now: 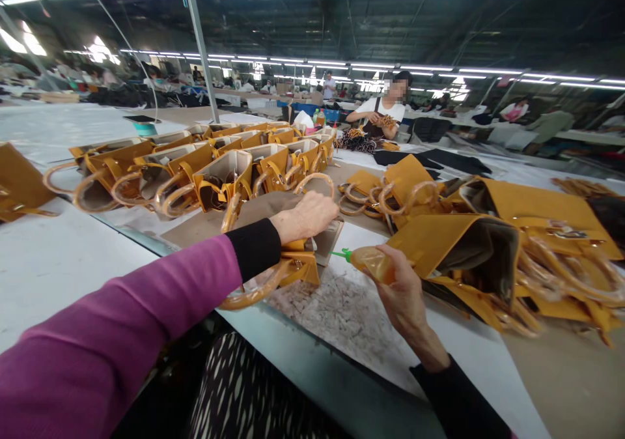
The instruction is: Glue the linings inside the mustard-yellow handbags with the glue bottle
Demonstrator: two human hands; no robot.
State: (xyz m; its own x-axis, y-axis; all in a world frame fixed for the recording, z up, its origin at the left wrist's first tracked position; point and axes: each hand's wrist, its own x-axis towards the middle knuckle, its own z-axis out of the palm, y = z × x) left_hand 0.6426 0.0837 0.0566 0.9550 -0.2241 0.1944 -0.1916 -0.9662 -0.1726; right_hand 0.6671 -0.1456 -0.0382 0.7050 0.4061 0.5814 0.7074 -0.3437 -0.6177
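Observation:
My left hand (306, 217) is closed over a mustard-yellow handbag (305, 268) near the table's front edge; its fingertips are hidden behind the hand. One plastic-wrapped loop handle of this bag hangs toward me. In my right hand (404, 292) is a soft squeeze bottle (375, 263) of amber liquid, gripped by its base. Its thin green nozzle points left at the bag, with a small gap between them.
Rows of upright yellow handbags (222, 182) stand behind my left hand. More bags (454, 250) lie piled on the right. A phone (141, 119) rests on a teal-edged holder. Across the table a co-worker (385, 110) handles brown strips. A metal post (200, 48) rises at the back.

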